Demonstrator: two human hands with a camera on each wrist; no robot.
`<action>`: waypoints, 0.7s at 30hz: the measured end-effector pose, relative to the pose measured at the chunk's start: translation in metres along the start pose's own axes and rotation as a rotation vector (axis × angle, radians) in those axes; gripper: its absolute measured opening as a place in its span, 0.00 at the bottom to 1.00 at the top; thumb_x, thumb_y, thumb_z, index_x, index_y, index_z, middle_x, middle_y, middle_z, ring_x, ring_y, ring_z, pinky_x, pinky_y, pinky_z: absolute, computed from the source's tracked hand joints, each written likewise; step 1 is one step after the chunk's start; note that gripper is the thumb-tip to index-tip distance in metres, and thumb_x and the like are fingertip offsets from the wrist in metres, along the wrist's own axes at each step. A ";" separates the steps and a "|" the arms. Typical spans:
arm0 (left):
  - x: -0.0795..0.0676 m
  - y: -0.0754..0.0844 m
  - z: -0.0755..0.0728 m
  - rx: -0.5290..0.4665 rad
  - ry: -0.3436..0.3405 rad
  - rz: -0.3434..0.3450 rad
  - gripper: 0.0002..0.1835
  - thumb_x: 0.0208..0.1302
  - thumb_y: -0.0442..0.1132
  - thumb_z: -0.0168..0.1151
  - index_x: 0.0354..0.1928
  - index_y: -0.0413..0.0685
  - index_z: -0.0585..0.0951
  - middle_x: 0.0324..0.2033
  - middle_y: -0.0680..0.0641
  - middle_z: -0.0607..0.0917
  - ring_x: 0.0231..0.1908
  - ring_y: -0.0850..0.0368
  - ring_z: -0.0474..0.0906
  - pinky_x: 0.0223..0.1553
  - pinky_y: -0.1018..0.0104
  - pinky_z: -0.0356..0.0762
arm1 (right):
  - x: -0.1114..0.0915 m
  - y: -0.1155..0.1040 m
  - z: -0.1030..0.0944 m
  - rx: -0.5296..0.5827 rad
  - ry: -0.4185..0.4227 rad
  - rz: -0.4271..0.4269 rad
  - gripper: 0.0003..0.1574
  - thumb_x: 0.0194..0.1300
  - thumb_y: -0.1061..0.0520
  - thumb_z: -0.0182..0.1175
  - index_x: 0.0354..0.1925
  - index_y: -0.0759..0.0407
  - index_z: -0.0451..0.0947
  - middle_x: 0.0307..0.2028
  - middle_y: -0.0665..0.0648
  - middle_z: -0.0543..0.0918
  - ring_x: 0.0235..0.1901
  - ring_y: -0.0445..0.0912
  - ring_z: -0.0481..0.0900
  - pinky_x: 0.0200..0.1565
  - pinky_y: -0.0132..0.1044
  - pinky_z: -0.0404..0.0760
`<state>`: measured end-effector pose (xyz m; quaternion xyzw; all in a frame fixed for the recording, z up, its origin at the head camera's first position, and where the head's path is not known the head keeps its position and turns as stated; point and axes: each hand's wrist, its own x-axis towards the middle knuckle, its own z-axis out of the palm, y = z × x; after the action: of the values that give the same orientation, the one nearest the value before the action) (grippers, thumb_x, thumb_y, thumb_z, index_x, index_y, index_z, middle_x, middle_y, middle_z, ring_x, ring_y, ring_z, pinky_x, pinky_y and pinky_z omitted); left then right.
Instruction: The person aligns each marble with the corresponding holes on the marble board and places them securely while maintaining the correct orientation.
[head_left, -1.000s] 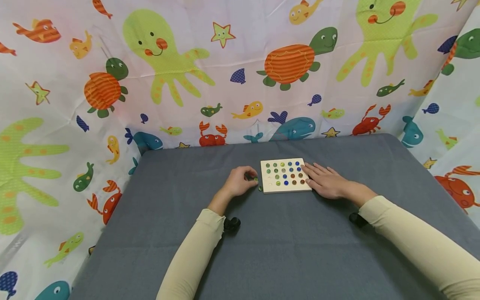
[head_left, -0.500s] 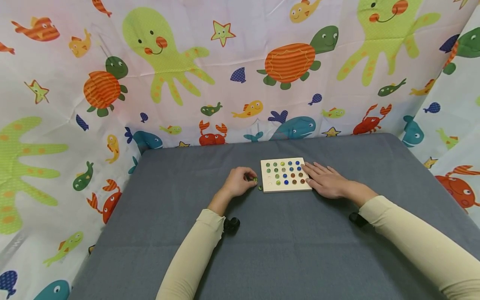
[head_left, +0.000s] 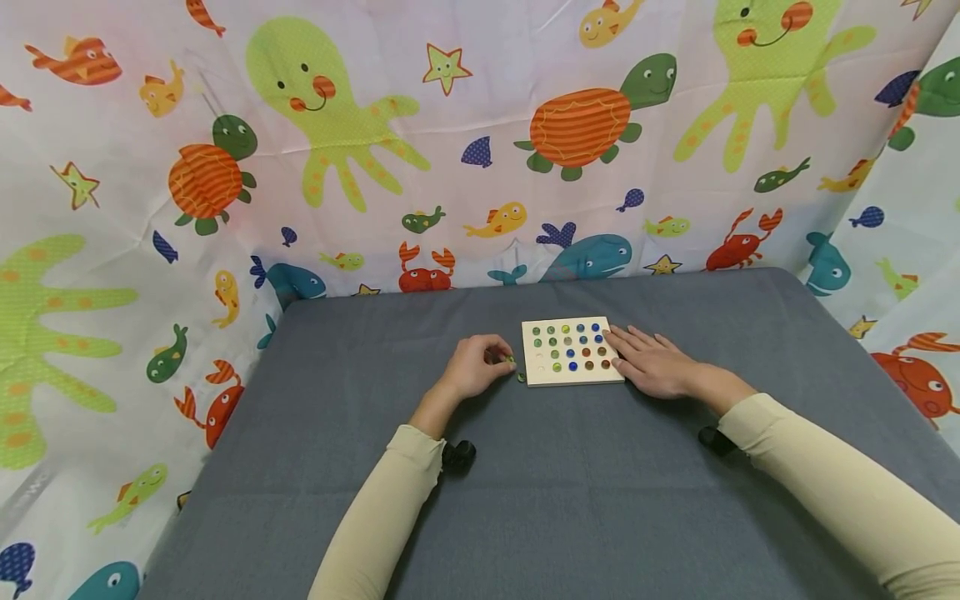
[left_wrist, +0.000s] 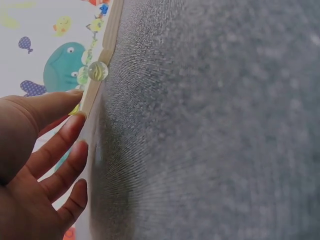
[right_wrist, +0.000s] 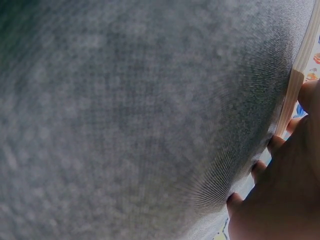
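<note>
My left hand [head_left: 480, 365] pinches a yellow-green marble [left_wrist: 75, 109] between thumb and forefinger, mostly hidden by the fingertips. It is just left of a pale wooden board [head_left: 533, 377] lying flat on the table. A second, clear marble [left_wrist: 98, 71] with a yellow-green swirl sits on the cloth by the board's near left corner. Green, yellow, blue and brownish-red marbles fill most of the board's hollows; two hollows in the left column are bare. On the board's right edge rests my right hand [head_left: 652, 363], its fingers stretched out and touching the wood.
Grey cloth [head_left: 570, 500] covers the table. Behind it and along both sides hangs a white curtain [head_left: 465, 25] printed with sea animals. Black wrist cameras [head_left: 459, 457] sit under both forearms.
The left wrist and forearm have shifted slightly left and nearer, with the marble staying between the fingertips. The right hand and the board have stayed in place.
</note>
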<state>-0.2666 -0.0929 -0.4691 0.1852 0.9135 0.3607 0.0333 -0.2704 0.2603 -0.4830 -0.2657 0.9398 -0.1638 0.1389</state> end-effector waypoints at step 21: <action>0.000 0.021 -0.001 -0.004 0.043 0.060 0.07 0.68 0.40 0.70 0.45 0.49 0.86 0.38 0.51 0.87 0.31 0.58 0.77 0.34 0.65 0.74 | 0.001 0.002 0.003 -0.008 0.023 -0.004 0.41 0.83 0.39 0.37 0.82 0.55 0.44 0.82 0.60 0.45 0.79 0.64 0.41 0.71 0.71 0.40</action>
<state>-0.2604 -0.0794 -0.4537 0.2048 0.9073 0.3672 0.0033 -0.2711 0.2604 -0.4861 -0.2663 0.9414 -0.1635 0.1268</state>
